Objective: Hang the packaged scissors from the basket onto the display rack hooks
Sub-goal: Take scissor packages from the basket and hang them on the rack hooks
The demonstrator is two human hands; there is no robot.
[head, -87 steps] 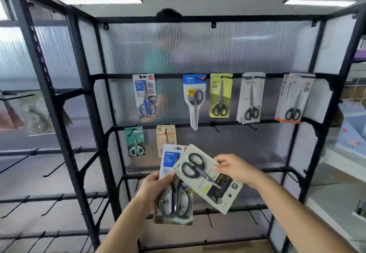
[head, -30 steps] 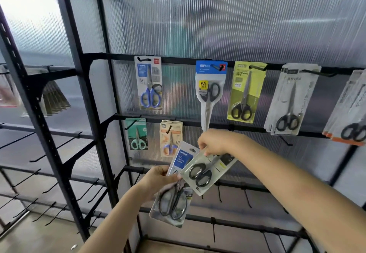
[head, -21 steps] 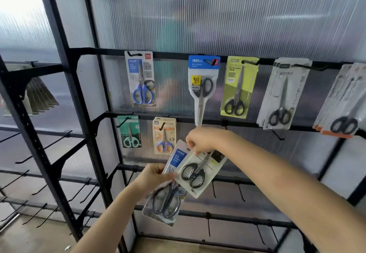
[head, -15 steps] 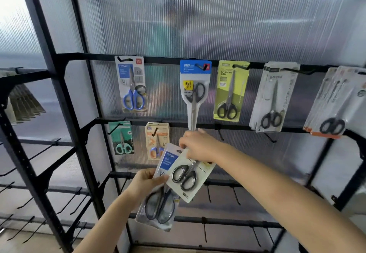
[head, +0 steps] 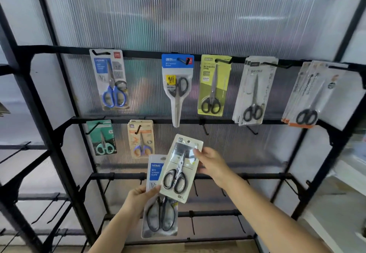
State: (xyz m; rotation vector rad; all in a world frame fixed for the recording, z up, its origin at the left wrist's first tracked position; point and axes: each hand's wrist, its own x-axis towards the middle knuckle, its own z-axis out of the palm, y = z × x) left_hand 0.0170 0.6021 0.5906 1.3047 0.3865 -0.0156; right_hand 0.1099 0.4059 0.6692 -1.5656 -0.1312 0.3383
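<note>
My right hand (head: 213, 163) pinches the upper right edge of a white pack of black-handled scissors (head: 179, 168), held upright with its hang hole at the top, below the second rail. My left hand (head: 139, 197) grips a blue-labelled HOME pack of black scissors (head: 159, 213), which sits behind and below the white pack. Two empty hooks (head: 204, 128) stick out of the second rail of the black display rack (head: 122, 121), up and to the right of the white pack. The basket is out of view.
The top rail carries several packs, among them a blue-handled pair (head: 111, 80) and a yellow-green pack (head: 213, 86). A teal pack (head: 102, 138) and an orange pack (head: 141, 140) hang on the second rail. Lower rails hold bare hooks (head: 195, 188). White shelves (head: 348, 173) stand at right.
My right hand has turned the white pack from tilted with its handles up to upright, and has lifted it towards the second rail. The camera has come closer to the rack.
</note>
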